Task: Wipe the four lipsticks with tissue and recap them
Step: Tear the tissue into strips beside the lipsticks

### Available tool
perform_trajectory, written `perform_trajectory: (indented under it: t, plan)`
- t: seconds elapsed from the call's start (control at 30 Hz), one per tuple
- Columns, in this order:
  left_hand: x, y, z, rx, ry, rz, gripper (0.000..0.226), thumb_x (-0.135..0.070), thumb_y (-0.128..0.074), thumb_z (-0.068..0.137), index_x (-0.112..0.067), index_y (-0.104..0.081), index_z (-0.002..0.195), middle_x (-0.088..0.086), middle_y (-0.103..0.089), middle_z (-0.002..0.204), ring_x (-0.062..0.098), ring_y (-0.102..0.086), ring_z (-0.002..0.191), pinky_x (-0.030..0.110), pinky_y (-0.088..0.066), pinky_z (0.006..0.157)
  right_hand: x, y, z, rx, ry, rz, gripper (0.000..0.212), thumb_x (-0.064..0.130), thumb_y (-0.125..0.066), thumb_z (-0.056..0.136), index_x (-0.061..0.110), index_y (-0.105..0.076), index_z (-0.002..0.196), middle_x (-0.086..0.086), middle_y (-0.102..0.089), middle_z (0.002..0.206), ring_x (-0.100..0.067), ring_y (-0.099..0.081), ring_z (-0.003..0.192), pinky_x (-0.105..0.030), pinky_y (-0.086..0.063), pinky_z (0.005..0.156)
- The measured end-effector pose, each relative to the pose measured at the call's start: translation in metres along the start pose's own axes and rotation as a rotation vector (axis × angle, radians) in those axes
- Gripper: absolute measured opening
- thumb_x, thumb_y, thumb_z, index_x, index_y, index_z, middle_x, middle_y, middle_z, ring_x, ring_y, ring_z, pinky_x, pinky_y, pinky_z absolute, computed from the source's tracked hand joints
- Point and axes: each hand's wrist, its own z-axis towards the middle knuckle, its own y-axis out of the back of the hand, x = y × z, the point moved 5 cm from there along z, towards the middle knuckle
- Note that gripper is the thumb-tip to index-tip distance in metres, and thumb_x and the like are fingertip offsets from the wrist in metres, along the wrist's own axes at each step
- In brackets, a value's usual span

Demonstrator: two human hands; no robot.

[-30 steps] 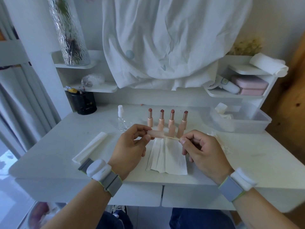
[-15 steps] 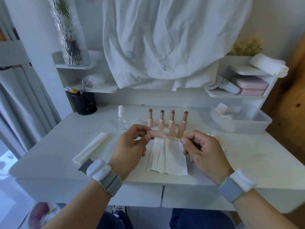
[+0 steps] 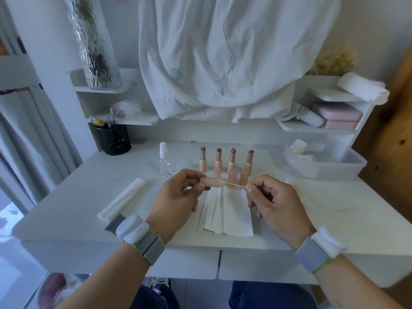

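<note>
Left hand point(image 3: 176, 197) pinched pink cap point(image 3: 211, 182) sideways; right hand point(image 3: 274, 201) pinched thin stick point(image 3: 234, 185), tip at cap's mouth. Four uncapped lipsticks point(image 3: 225, 166) upright behind tissue point(image 3: 225, 215).

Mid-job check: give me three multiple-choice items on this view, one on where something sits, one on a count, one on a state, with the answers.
1. Where is the spray bottle?
A. left of the lipstick row
B. inside the plastic bin
C. on the upper shelf

2. How many lipsticks stand on the table?
A. two
B. four
C. six

3. What state are the standing lipsticks in?
A. all capped
B. lying flat
C. uncapped, upright

Answers:
1 A: the bottle stands on the table just left of the leftmost lipstick.
2 B: four tubes stand in a row behind the tissue.
3 C: all four show bare coloured tips, while the left hand holds a cap and the right hand pokes a thin stick toward it.
</note>
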Motion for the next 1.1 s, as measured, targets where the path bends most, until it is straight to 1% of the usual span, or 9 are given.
perform_trajectory:
  t: [0.17, 0.27, 0.4, 0.57, 0.67, 0.77, 0.9, 1.0, 1.1]
  plan:
    - [0.001, 0.001, 0.001, -0.023, -0.001, -0.025, 0.015, -0.007, -0.060, 0.104, -0.017, -0.069, 0.109, -0.002, -0.079, 0.098, 0.013, -0.047, 0.049, 0.015, -0.042, 0.051, 0.001, -0.001, 0.000, 0.028, 0.013, -0.019, 0.022, 0.017, -0.066, 0.102, 0.022, -0.070, 0.081, -0.002, -0.071, 0.067, -0.017, -0.057, 0.052, -0.039, -0.051, 0.061]
    - [0.002, 0.002, 0.001, -0.032, -0.002, -0.027, 0.015, -0.007, -0.060, 0.105, -0.019, -0.069, 0.109, -0.001, -0.079, 0.098, 0.013, -0.048, 0.051, 0.016, -0.043, 0.052, 0.003, -0.001, 0.000, 0.040, 0.012, 0.026, 0.022, 0.015, -0.066, 0.102, 0.019, -0.071, 0.082, -0.005, -0.071, 0.067, -0.017, -0.056, 0.051, -0.036, -0.050, 0.059]
    - [0.003, 0.000, 0.002, -0.010, 0.001, -0.012, 0.016, -0.007, -0.060, 0.104, -0.020, -0.070, 0.109, -0.002, -0.079, 0.096, 0.012, -0.049, 0.052, 0.018, -0.044, 0.055, 0.002, 0.002, 0.000, 0.016, 0.001, 0.074, 0.022, 0.014, -0.065, 0.103, 0.019, -0.073, 0.084, -0.007, -0.071, 0.069, -0.019, -0.058, 0.052, -0.036, -0.051, 0.058]
    - [0.004, -0.002, 0.001, 0.030, -0.002, -0.001, 0.017, -0.007, -0.061, 0.104, -0.021, -0.070, 0.109, -0.002, -0.080, 0.097, 0.012, -0.050, 0.054, 0.020, -0.044, 0.057, 0.000, 0.001, 0.000, 0.006, -0.003, 0.009, 0.021, 0.016, -0.065, 0.103, 0.020, -0.072, 0.084, -0.004, -0.072, 0.068, -0.015, -0.057, 0.052, -0.035, -0.052, 0.059]
    - [0.003, 0.001, 0.001, -0.010, 0.007, -0.037, 0.015, -0.007, -0.060, 0.105, -0.018, -0.070, 0.109, -0.001, -0.079, 0.097, 0.013, -0.049, 0.052, 0.017, -0.044, 0.054, 0.001, 0.000, -0.001, 0.015, -0.007, -0.019, 0.020, 0.017, -0.065, 0.103, 0.019, -0.072, 0.084, -0.002, -0.071, 0.067, -0.011, -0.057, 0.052, -0.030, -0.052, 0.058]
    - [0.005, 0.005, 0.003, -0.081, 0.026, -0.073, 0.012, -0.011, -0.061, 0.105, -0.019, -0.069, 0.108, -0.002, -0.078, 0.099, 0.015, -0.052, 0.054, 0.022, -0.044, 0.055, 0.002, 0.000, -0.001, 0.016, -0.006, -0.009, 0.020, 0.016, -0.066, 0.102, 0.018, -0.071, 0.082, -0.002, -0.071, 0.066, -0.011, -0.057, 0.052, -0.029, -0.050, 0.057]
    - [0.007, 0.011, 0.002, -0.187, 0.054, -0.087, 0.009, -0.016, -0.063, 0.105, -0.022, -0.067, 0.110, -0.006, -0.074, 0.108, 0.015, -0.067, 0.060, 0.024, -0.047, 0.052, 0.002, -0.001, -0.001, 0.042, -0.010, 0.009, 0.021, 0.014, -0.068, 0.100, 0.016, -0.071, 0.079, -0.003, -0.069, 0.063, -0.011, -0.055, 0.051, -0.028, -0.047, 0.057]
    - [0.003, 0.009, 0.002, -0.194, 0.068, -0.064, 0.009, -0.020, -0.063, 0.105, -0.025, -0.066, 0.111, -0.011, -0.074, 0.109, 0.020, -0.074, 0.065, 0.026, -0.051, 0.053, 0.003, -0.003, -0.002, 0.065, -0.006, 0.013, 0.022, 0.011, -0.068, 0.100, 0.017, -0.071, 0.079, -0.003, -0.069, 0.062, -0.008, -0.054, 0.049, -0.024, -0.044, 0.057]
    - [-0.007, 0.011, 0.009, -0.195, 0.049, 0.054, 0.011, -0.022, -0.062, 0.105, -0.025, -0.066, 0.115, -0.009, -0.074, 0.111, 0.012, -0.074, 0.062, 0.020, -0.052, 0.052, 0.003, -0.003, -0.003, 0.074, -0.009, 0.014, 0.022, 0.010, -0.068, 0.100, 0.016, -0.072, 0.080, -0.004, -0.069, 0.062, -0.007, -0.054, 0.049, -0.023, -0.044, 0.057]
